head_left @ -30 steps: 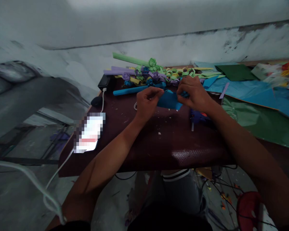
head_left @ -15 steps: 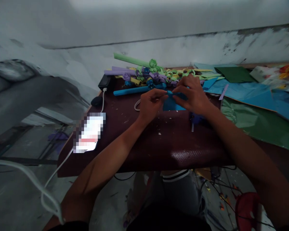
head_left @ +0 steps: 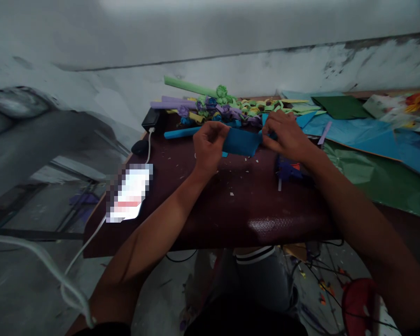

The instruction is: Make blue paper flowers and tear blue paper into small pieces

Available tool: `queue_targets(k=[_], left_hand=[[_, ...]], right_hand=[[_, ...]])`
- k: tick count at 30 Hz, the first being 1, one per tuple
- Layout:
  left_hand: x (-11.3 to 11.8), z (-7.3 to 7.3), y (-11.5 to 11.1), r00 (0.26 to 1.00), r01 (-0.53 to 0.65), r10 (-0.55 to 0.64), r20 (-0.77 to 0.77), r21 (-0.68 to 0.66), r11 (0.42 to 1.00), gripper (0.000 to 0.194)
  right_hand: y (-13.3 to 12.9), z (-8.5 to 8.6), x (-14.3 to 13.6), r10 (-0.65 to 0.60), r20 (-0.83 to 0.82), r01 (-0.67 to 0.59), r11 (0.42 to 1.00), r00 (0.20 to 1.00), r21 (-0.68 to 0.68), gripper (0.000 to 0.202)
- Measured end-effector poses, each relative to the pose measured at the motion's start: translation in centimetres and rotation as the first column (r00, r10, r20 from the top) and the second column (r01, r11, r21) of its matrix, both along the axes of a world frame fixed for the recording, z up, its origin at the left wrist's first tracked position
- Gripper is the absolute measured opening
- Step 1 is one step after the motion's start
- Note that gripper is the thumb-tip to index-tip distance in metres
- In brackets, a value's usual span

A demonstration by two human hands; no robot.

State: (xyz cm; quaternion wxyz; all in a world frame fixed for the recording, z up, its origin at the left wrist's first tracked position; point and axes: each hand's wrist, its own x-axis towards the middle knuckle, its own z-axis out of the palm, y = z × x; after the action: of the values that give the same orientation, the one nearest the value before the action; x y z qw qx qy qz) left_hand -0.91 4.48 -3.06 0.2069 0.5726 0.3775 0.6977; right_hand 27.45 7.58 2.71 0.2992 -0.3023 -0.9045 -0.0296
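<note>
above the maroon tabletop, white wall behind: both hands pinching blue paper.

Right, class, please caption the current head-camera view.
Left hand and right hand hold a blue paper strip over a glossy maroon tabletop, a pale-green paper tube beyond.

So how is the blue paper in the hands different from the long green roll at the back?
The blue paper is mostly flat, but the green roll is a long tube. The paper is darker; the roll is pale. The left hand pinches the paper, while nobody holds the roll. Both look like paper.
</note>
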Motion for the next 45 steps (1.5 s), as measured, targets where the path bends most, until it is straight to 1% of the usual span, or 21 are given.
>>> queue_targets(k=[1, 2, 5, 7, 9, 11, 12, 14, 17, 20, 23, 25, 27, 29, 31, 34, 36, 38, 41, 43, 45], left_hand=[[-0.4, -0.3, 0.5, 0.998, -0.057, 0.057, 0.025, -0.007, 0.998, 0.063], [-0.8, -0.5, 0.8, 0.996, -0.085, 0.086, 0.037, -0.016, 0.996, 0.063], [-0.8, -0.6, 0.7, 0.994, -0.079, 0.081, 0.069, -0.035, 0.996, 0.058], [0.0, -0.3, 0.0, 1.000, -0.013, 0.013, 0.011, -0.017, 1.000, 0.054], [1.0, 0.1, -0.9, 0.991, 0.103, -0.100, -0.091, 0.023, 0.994, 0.047], [1.7, 0.4, -1.6, 0.963, 0.220, -0.211, -0.170, 0.032, 0.975, 0.038], [1.9, 0.4, -1.9, 0.949, 0.257, -0.247, -0.194, 0.030, 0.966, 0.034], [2.1, 0.5, -2.1, 0.935, 0.286, -0.275, -0.223, 0.020, 0.958, 0.033], [2.0, 0.5, -2.0, 0.933, 0.279, -0.269, -0.240, 0.006, 0.960, 0.041], [1.6, 0.4, -1.4, 0.952, 0.232, -0.223, -0.210, 0.017, 0.973, 0.050], [0.7, -0.1, -0.1, 0.991, 0.104, -0.099, -0.092, 0.052, 0.993, 0.052], [-0.1, -0.4, 0.8, 1.000, 0.003, -0.003, 0.011, 0.034, 0.999, 0.053], [-0.6, -0.6, 1.2, 0.996, -0.059, 0.059, 0.071, 0.001, 0.998, 0.053], [-0.5, -0.5, 0.8, 0.998, -0.039, 0.039, 0.043, -0.001, 0.999, 0.049], [0.2, -0.1, -0.1, 0.996, 0.063, -0.061, -0.065, 0.040, 0.997, 0.043], [1.5, 0.4, -1.3, 0.940, 0.242, -0.214, -0.265, 0.079, 0.967, 0.033], [2.0, 0.5, -1.7, 0.917, 0.294, -0.255, -0.308, 0.086, 0.952, 0.028], [2.0, 0.6, -1.8, 0.912, 0.304, -0.264, -0.314, 0.085, 0.949, 0.027], [1.9, 0.9, -1.9, 0.913, 0.300, -0.268, -0.307, 0.063, 0.952, 0.031], [1.9, 1.0, -1.9, 0.924, 0.275, -0.255, -0.283, 0.032, 0.961, 0.034], [1.9, 1.0, -1.7, 0.952, 0.222, -0.217, -0.214, 0.001, 0.975, 0.032]], right_hand=[[0.3, 0.1, 0.5, -0.019, -0.009, 0.019, 1.000, 1.000, 0.016, 0.035], [0.5, 0.2, 0.9, -0.036, -0.024, 0.037, 0.999, 0.999, 0.031, 0.034], [0.3, 0.6, 1.1, -0.046, -0.073, 0.050, 0.997, 0.996, 0.054, 0.033], [-0.5, 0.9, 0.3, -0.012, -0.083, 0.017, 0.998, 0.996, 0.056, 0.035], [-1.6, 1.0, -0.9, 0.029, -0.064, -0.026, 0.998, 0.998, 0.050, 0.036], [-2.6, 1.1, -2.0, 0.062, -0.035, -0.061, 0.998, 0.997, 0.031, 0.033], [-2.9, 1.0, -2.4, 0.078, -0.021, -0.077, 0.997, 0.997, 0.016, 0.032], [-3.2, 0.9, -2.8, 0.107, 0.001, -0.107, 0.994, 0.994, -0.019, 0.031], [-2.9, 0.5, -2.7, 0.137, 0.020, -0.136, 0.990, 0.990, -0.045, 0.029], [-2.0, 0.3, -2.2, 0.127, 0.037, -0.126, 0.992, 0.991, -0.028, 0.024], [-0.9, 0.3, -0.8, 0.051, 0.059, -0.051, 0.999, 0.997, -0.010, 0.017], [-0.3, 0.6, 0.4, -0.018, 0.085, 0.018, 1.000, 0.996, 0.002, 0.014], [0.0, 0.9, 1.2, -0.079, 0.096, 0.076, 0.997, 0.992, 0.034, 0.012], [-0.4, 1.2, 1.2, -0.108, 0.063, 0.103, 0.992, 0.992, 0.074, 0.015], [-1.4, 1.5, 0.2, -0.089, 0.029, 0.085, 0.991, 0.996, 0.101, 0.023], [-2.9, 1.5, -1.7, -0.006, 0.056, -0.003, 0.985, 0.998, 0.170, 0.024], [-3.4, 1.4, -2.6, 0.038, 0.107, -0.060, 0.974, 0.993, 0.217, 0.021], [-3.4, 1.2, -2.9, 0.066, 0.136, -0.100, 0.960, 0.989, 0.263, 0.020], [-2.8, 1.2, -2.7, 0.076, 0.143, -0.120, 0.935, 0.987, 0.334, 0.020], [-2.3, 1.2, -2.3, 0.049, 0.160, -0.103, 0.932, 0.986, 0.346, 0.019], [-1.6, 1.2, -1.6, 0.002, 0.182, -0.063, 0.941, 0.983, 0.331, 0.020]])
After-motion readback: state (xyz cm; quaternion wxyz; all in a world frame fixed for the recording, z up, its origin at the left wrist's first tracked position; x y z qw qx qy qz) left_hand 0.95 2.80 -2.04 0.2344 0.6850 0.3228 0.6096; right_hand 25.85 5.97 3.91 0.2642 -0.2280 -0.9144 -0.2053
